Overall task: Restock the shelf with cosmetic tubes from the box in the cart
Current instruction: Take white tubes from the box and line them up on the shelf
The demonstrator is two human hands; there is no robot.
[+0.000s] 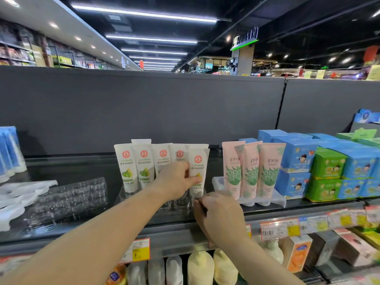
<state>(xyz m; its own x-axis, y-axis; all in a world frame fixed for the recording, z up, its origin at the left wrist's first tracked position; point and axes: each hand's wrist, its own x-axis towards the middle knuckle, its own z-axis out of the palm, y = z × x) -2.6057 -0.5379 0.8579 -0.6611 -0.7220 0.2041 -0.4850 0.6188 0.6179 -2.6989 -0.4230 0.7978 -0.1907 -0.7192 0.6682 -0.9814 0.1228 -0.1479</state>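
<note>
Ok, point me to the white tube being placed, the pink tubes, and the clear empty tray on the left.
white tube [198, 161], head view, on its upper front by the red logo.
pink tubes [251, 171], head view, on the middle tube's green label.
clear tray [70, 197], head view, on its moulded top surface.

ceiling [267, 15]: dark, exposed | light strips [144, 13]: long, lit rows | back panel [144, 108]: grey | far shelving [61, 58]: stocked

White cosmetic tubes [144, 161] upright on dark shelf [82, 167], caps apparently in clear tray
</note>
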